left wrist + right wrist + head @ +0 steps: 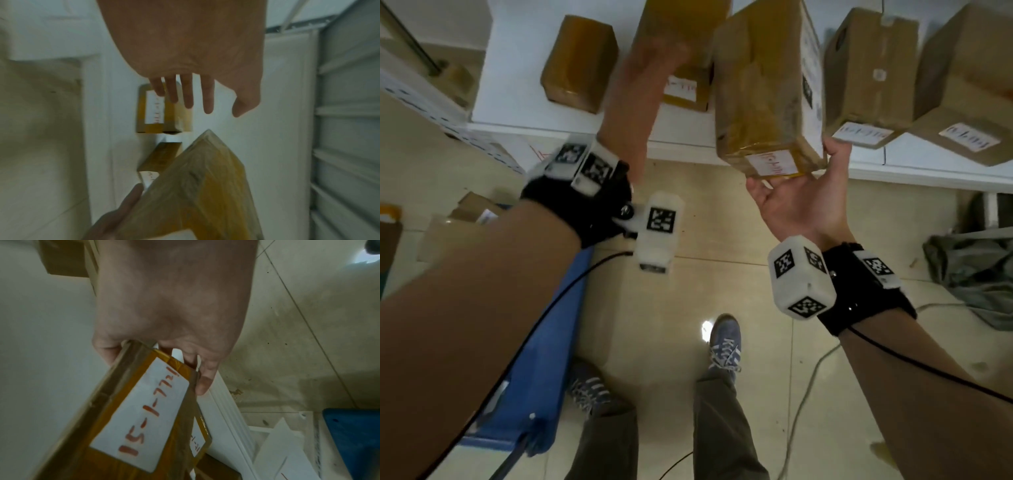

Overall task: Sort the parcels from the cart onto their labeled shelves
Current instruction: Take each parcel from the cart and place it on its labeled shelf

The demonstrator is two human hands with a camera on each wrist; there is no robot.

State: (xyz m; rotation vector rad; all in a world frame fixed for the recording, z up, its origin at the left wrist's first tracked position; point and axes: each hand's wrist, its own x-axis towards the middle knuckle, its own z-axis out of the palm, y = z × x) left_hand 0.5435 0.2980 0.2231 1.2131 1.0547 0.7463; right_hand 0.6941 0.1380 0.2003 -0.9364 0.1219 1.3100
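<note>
My right hand (801,192) grips the near end of a tall brown taped parcel (763,85), thumb on one side and fingers on the other. Its white label (141,412) carries red handwriting. The parcel is tilted above the front edge of the white shelf (517,85). My left hand (650,68) is blurred and reaches over the shelf with straight fingers (189,97), holding nothing. It hovers above a labeled parcel (681,89) on the shelf. The held parcel (197,186) also fills the lower left wrist view.
More parcels stand on the shelf: a small one (580,65) at left and two larger ones (869,75) (969,96) at right. A blue cart (544,359) is at my lower left, cardboard (472,209) beyond it. Grey cloth (976,274) and cables (804,377) lie on the floor.
</note>
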